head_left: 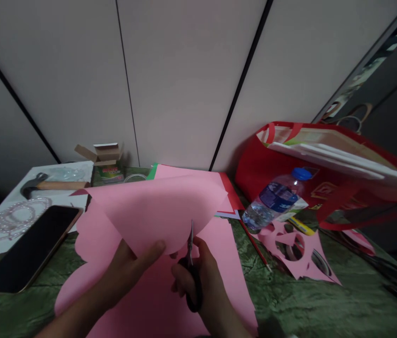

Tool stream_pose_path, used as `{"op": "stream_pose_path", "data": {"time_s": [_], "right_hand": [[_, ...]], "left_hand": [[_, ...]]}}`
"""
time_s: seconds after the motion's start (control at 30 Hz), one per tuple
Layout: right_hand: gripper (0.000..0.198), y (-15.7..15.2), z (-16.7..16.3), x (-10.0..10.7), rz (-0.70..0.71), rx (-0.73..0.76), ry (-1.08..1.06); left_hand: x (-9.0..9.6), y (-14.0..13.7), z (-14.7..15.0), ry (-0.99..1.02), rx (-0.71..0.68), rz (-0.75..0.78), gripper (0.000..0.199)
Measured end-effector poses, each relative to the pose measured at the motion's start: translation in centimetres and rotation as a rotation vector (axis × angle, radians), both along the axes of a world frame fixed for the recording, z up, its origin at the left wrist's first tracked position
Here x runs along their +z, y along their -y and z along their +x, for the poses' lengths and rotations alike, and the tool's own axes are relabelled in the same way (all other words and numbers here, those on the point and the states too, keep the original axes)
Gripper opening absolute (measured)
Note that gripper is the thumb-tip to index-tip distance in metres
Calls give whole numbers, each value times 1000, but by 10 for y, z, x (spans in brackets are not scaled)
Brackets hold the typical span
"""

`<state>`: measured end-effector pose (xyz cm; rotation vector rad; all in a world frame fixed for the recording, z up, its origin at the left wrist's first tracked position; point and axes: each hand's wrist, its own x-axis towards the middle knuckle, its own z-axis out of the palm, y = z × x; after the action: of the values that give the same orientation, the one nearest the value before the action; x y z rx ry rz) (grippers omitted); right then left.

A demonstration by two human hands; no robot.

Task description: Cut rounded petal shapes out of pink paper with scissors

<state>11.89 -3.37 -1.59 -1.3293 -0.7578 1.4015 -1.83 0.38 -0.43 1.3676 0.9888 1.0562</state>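
Note:
A sheet of pink paper (156, 206) is raised and curled over, with its near edge rounded. My left hand (131, 265) is closed on that edge, thumb on top and fingers hidden underneath. In my right hand (201, 272) is a pair of scissors (191, 263) with dark handles, the blades pointing up and away at the sheet's edge. Whether the blades are parted is hard to make out. Beneath both hands lies more pink paper (226, 272), its left side cut into scallops.
Left are a phone (31, 249), a beaded string (11, 220), a hammer (57, 185) and a small box (108, 162). Right are a tilted water bottle (272, 202), a red pencil (254, 244), pink paper offcuts (300, 258) and a red bag (254, 159). A panel wall (173, 84) stands behind.

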Motion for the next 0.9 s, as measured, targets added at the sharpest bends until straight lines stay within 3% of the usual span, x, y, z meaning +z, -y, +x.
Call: {"op": "stream_pose_path", "data": {"time_s": [0.2, 0.37, 0.67, 0.9], "right_hand": [[59, -3, 2, -6, -5, 18, 4], [53, -6, 8, -2, 100, 103, 17], [62, -5, 8, -9, 173, 89, -51], [55, -4, 10, -4, 114, 48, 45]], "left_hand": [[15, 3, 7, -96, -39, 37, 21], [14, 6, 7, -173, -47, 41, 20], [10, 6, 4, -205, -34, 18, 21], [17, 9, 7, -156, 2, 2, 22]]}}
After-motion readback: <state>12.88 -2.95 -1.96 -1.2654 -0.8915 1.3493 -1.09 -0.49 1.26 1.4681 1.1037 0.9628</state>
